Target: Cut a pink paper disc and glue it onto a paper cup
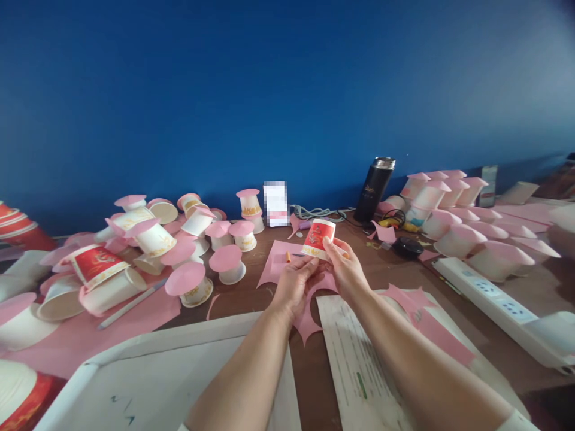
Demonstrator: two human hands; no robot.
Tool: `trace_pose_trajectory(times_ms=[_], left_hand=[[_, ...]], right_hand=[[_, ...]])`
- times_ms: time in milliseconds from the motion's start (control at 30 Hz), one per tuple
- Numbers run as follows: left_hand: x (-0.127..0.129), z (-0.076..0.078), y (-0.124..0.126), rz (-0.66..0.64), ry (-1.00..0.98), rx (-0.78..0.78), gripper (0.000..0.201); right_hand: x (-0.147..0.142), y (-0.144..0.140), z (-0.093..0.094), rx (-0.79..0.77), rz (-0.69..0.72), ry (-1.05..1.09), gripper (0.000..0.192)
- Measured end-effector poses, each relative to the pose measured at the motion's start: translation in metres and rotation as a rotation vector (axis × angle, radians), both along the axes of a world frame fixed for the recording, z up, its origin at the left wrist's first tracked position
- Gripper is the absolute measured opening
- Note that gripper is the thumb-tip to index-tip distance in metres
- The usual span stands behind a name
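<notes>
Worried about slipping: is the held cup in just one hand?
No, the left hand and right hand both hold the cup.

A hand could rise freely above the left hand (294,284) and right hand (345,264); the blue wall (287,90) bars the way forward. Leftward, piled pink-topped cups (155,239) block a low sweep; rightward, bare brown table (380,268) leaves passage before the round black object (408,246) and power strip (489,302).
</notes>
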State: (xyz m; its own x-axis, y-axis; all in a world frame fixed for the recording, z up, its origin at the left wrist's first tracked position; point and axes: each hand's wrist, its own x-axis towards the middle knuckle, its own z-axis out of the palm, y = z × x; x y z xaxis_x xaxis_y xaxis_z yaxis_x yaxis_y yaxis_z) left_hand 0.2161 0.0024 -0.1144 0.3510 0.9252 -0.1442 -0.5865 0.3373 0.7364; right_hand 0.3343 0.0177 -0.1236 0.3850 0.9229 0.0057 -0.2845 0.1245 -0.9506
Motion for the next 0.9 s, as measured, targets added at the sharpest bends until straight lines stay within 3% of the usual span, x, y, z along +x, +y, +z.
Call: trace_pose_trajectory(times_ms=[167, 400, 600, 733, 900], left_hand=[[0.0, -0.001, 0.002, 0.073, 0.01, -0.02, 0.022], [-0.002, -0.002, 0.003, 0.128, -0.007, -0.031, 0.024], [-0.003, -0.001, 0.004, 0.164, 0.004, -0.037, 0.028], [-0.006, -0.002, 0.007, 0.241, -0.019, -0.07, 0.023], [-0.007, -0.008, 0.01, 0.275, -0.023, -0.06, 0.024]], right_hand=[[0.001, 0.0, -0.001, 0.004, 0.022, -0.069, 0.047], [-0.004, -0.009, 0.012, -0.036, 0.02, -0.065, 0.047], [-0.002, -0.002, 0.002, -0.019, -0.081, -0.161, 0.049], [0.001, -0.004, 0.007, 0.181, -0.25, -0.272, 0.043], [-0.003, -0.021, 0.019, 0.358, -0.147, -0.473, 0.03]])
